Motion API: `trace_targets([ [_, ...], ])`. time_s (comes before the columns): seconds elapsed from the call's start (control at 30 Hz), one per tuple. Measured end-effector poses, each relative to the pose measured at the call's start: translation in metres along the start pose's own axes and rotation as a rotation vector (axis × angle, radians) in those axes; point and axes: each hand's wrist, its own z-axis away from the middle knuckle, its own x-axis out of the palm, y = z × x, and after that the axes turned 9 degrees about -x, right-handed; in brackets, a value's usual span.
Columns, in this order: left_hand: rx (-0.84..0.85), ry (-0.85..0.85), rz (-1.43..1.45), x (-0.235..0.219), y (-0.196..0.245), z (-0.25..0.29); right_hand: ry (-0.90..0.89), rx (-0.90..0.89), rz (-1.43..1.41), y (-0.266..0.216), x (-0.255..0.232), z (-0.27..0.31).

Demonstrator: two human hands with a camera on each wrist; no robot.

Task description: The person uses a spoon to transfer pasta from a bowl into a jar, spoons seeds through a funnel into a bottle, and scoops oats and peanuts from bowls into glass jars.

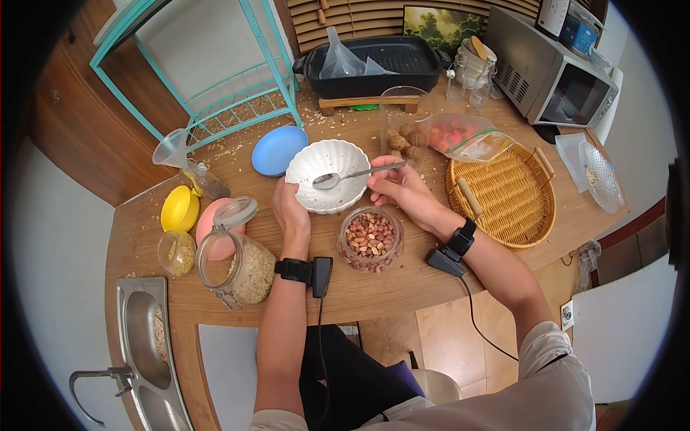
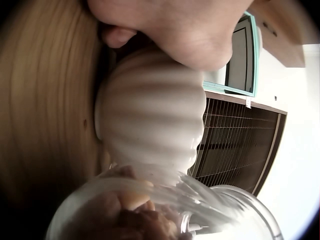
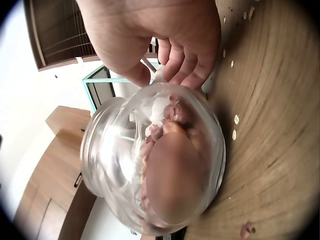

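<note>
A white ribbed bowl [image 1: 327,174] stands on the wooden table [image 1: 402,280]. My left hand [image 1: 290,208] grips its near-left rim; the left wrist view shows the bowl's [image 2: 150,115] outer wall under my hand [image 2: 170,27]. My right hand [image 1: 395,188] pinches the handle of a metal spoon [image 1: 345,177] whose head lies inside the bowl. Just in front of the bowl sits a round glass jar of peanuts [image 1: 370,239], between my wrists. In the right wrist view that jar [image 3: 160,170] fills the frame under my curled fingers [image 3: 187,60].
An open clip-top jar of oats [image 1: 241,262], a small jar [image 1: 177,253], yellow [image 1: 179,208], pink and blue [image 1: 278,149] dishes lie left. A wicker tray [image 1: 503,194], a bag of red pieces [image 1: 463,135] and a glass of walnuts [image 1: 404,129] lie right. A sink [image 1: 144,337] is near left.
</note>
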Motion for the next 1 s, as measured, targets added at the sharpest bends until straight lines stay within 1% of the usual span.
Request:
trace_targets([
  [0.07, 0.018, -0.007, -0.028, -0.001, 0.000, 0.000, -0.038, 0.026, 0.015, 0.003, 0.000, 0.001],
  [0.27, 0.005, 0.007, 0.041, 0.003, 0.004, 0.003, -0.059, 0.034, 0.006, 0.003, -0.003, 0.001],
  [0.33, 0.001, 0.083, 0.105, 0.005, 0.007, 0.006, -0.069, 0.017, -0.005, 0.009, -0.006, 0.000],
  [0.37, 0.001, 0.081, 0.104, 0.005, 0.008, 0.006, -0.087, 0.003, -0.017, 0.011, -0.007, 0.000],
  [0.43, 0.168, 0.152, 0.095, 0.003, 0.010, 0.007, -0.084, 0.001, -0.012, 0.013, -0.009, -0.001],
  [0.47, 0.168, 0.159, 0.095, 0.003, 0.011, 0.008, -0.085, 0.001, -0.007, 0.014, -0.009, -0.001],
  [0.5, 0.260, 0.214, 0.094, 0.004, 0.011, 0.008, -0.094, 0.005, -0.009, 0.014, -0.008, -0.001],
  [0.53, 0.353, 0.270, 0.090, 0.004, 0.012, 0.009, -0.064, 0.022, -0.004, 0.015, -0.008, 0.000],
  [0.57, 0.353, 0.282, 0.087, 0.004, 0.012, 0.010, -0.033, 0.039, 0.002, 0.014, -0.007, 0.000],
  [0.63, 0.339, 0.303, 0.011, 0.004, 0.012, 0.011, -0.039, 0.062, 0.036, 0.011, -0.006, 0.000],
  [0.7, 0.349, 0.294, 0.018, 0.007, 0.011, 0.012, -0.029, 0.068, 0.078, 0.012, -0.005, 0.000],
  [0.8, 0.348, 0.291, 0.010, 0.009, 0.013, 0.014, 0.001, 0.085, 0.026, 0.016, -0.005, -0.003],
  [0.97, 0.338, 0.296, -0.056, 0.002, 0.010, 0.009, -0.029, 0.101, 0.009, 0.017, -0.010, -0.004],
  [1.0, 0.249, 0.275, -0.002, 0.001, 0.010, 0.008, -0.043, 0.112, -0.015, 0.016, -0.010, -0.004],
])
